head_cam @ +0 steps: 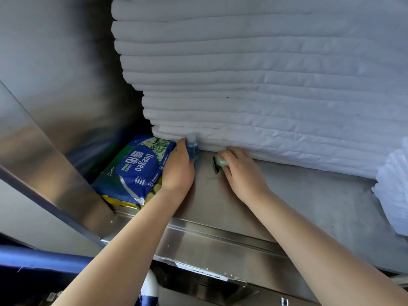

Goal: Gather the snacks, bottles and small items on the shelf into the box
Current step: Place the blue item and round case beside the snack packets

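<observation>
A person reaches both bare arms onto a steel shelf (pixel 298 195) beneath a tall stack of folded white linens (pixel 254 85). The left hand (pixel 178 166) has its fingers (pixel 184 143) wrapped around a small blue bottle (pixel 192 149) standing upright against the bottom of the stack. The right hand (pixel 240 171) has its fingers (pixel 229 152) closed on a small pale green item (pixel 220 161) with a black end, low over the shelf. Just left of the left hand lies a blue-and-green pack (pixel 134 171) marked "Deeyeo", flat in the shelf's corner beside a steel wall (pixel 55 96).
</observation>
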